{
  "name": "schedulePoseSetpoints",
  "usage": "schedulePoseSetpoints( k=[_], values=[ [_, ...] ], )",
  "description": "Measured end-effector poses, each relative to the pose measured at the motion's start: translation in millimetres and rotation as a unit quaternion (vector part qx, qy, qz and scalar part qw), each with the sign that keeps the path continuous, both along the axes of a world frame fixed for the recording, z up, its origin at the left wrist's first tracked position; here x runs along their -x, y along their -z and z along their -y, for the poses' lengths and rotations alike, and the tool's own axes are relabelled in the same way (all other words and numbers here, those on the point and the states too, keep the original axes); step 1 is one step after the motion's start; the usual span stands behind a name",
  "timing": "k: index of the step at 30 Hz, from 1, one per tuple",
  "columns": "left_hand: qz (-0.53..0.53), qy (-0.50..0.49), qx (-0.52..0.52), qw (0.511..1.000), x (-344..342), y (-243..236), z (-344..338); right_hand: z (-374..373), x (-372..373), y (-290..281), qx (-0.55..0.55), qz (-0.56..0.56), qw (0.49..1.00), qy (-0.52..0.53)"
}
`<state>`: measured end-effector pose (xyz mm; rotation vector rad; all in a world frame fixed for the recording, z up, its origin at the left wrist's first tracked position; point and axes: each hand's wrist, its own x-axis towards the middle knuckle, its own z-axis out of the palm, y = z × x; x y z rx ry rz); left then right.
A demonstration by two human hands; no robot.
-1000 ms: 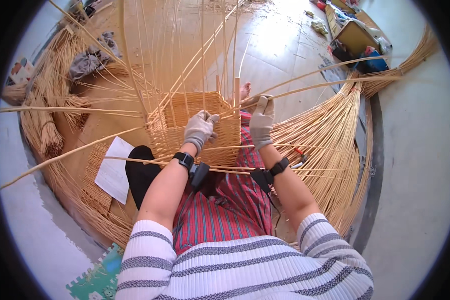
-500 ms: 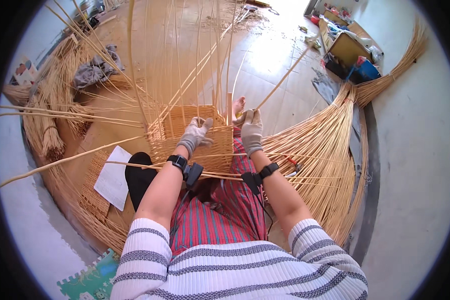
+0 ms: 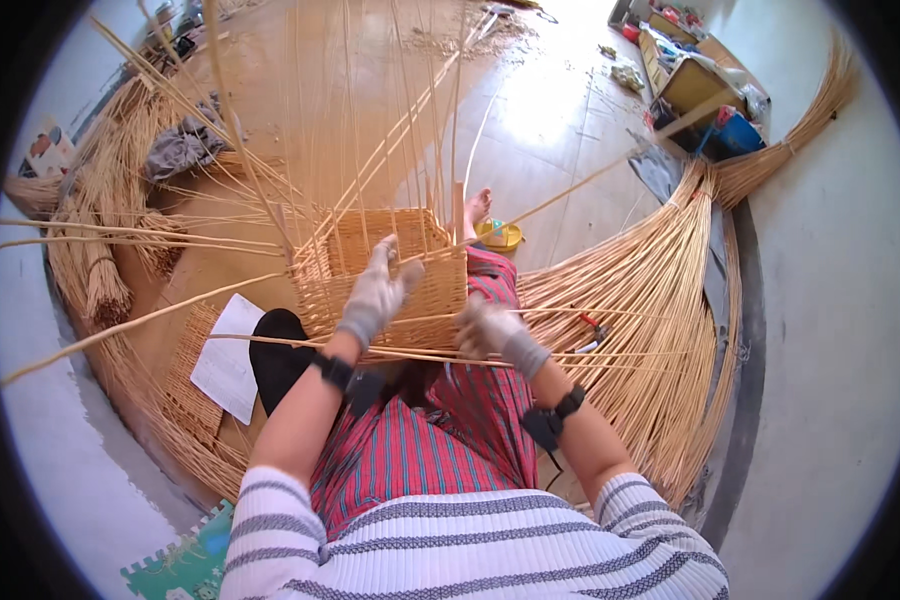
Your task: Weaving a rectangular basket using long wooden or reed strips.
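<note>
A square wicker basket point(image 3: 425, 290), part woven, stands before me with tall stakes rising from its far side. My left hand point(image 3: 375, 290), in a pale work glove, lies over its near wall, fingers stretched up and apart, holding nothing that shows. At the basket's lower right corner is my gloved right hand point(image 3: 492, 330); motion smears its curled fingers, so any hold on the rods there is unclear. A long willow rod point(image 3: 560, 195) slants from the basket's rim up to the right. Other rods point(image 3: 420, 353) cross low, in front of the basket.
A large fan of willow rods point(image 3: 640, 320) covers the floor at right, with a red-handled tool point(image 3: 595, 325) on it. A yellow bowl point(image 3: 500, 236) sits by my bare foot. Bundles point(image 3: 110, 230) lie left, near a white sheet point(image 3: 226, 365). Long rods stick out leftward.
My right hand has let go of the slanting rod and come down toward me to the basket's lower right corner. My left hand has shifted slightly, its fingers now stretched up.
</note>
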<state>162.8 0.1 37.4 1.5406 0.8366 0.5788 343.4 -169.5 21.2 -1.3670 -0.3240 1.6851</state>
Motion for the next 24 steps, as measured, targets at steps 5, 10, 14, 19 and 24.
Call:
schedulePoseSetpoints(
  k=[5, 10, 14, 19, 24],
  values=[
    [-0.235, 0.063, -0.409, 0.880, 76, -3, 43, 3, 44, 31, -0.250, -0.184, 0.913, 0.265],
    [-0.119, 0.080, -0.132, 0.981, 90, -4, 8, -28, 32, -19, -0.360, 0.085, 0.890, 0.266],
    [-0.084, 0.116, -0.010, 0.990, 80, -4, -20, -43, 6, -71, -0.308, 0.189, 0.901, 0.240],
    [-0.180, -0.124, -0.201, 0.955, 79, 4, -37, -38, -19, -55, -0.353, 0.198, 0.843, 0.354],
    [-0.291, -0.102, -0.170, 0.936, 80, 16, -19, -42, -1, -4, -0.281, 0.194, 0.877, 0.339]
  ],
)
